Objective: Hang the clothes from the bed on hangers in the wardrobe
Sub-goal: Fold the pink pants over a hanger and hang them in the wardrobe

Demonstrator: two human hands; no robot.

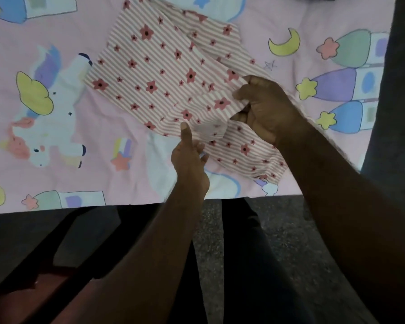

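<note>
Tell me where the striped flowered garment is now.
In the head view, the garment lies centre-right on the pink bedsheet, its near edge held by the left hand and right hand.

**Garment** [164,73], centre of frame: fine pink-and-white stripes, overprinted with red five-petal flowers in two sizes, each with a black centre.

**Bed sheet** [103,127], upper half of frame: pale pink ground with these printed motifs:
- white unicorn [49,134] at left, with yellow wing and purple-blue mane
- yellow crescent moon [288,49] at upper right
- yellow and salmon stars
- towers [337,84] at right, roofed in green, purple and blue

**Floor** [208,230], lower centre: dark grey, speckled.

**Trousers** [241,249], lower centre: plain black.
</note>
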